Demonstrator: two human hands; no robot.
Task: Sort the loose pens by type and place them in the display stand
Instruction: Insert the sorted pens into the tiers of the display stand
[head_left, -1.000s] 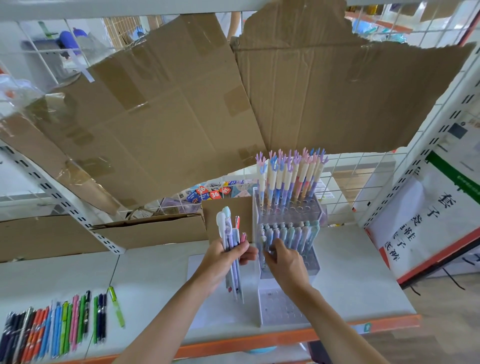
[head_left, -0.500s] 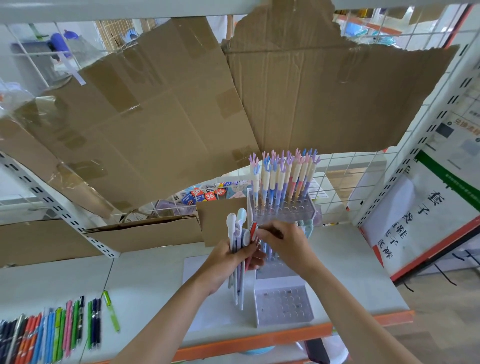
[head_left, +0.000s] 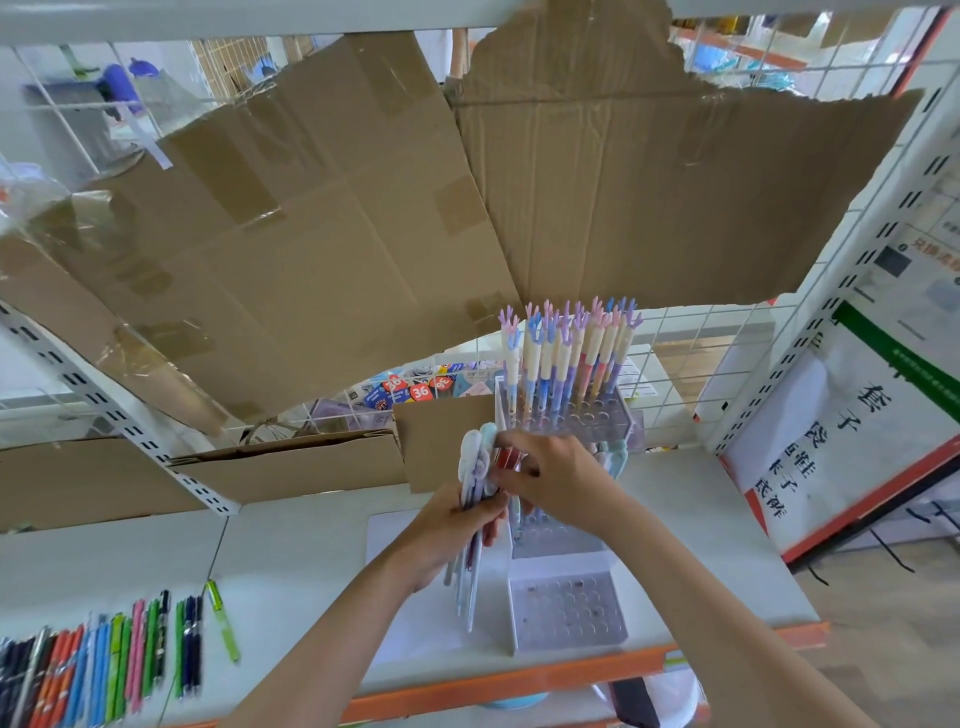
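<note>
Both hands have risen since earlier: left hand (head_left: 451, 525) grips the pen bundle (head_left: 474, 519), right hand (head_left: 553, 480) now pinches one pen top. Display stand (head_left: 566, 613) holds antler-capped pens (head_left: 566, 353) in its upper tier.

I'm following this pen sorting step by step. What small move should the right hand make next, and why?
Probably draw one pen up out of the bundle and carry it to the display stand. The right hand already pinches at the bundle's top, the left hand grips the bundle upright beside the stand, and the stand's lowest tier shows open holes.
</note>
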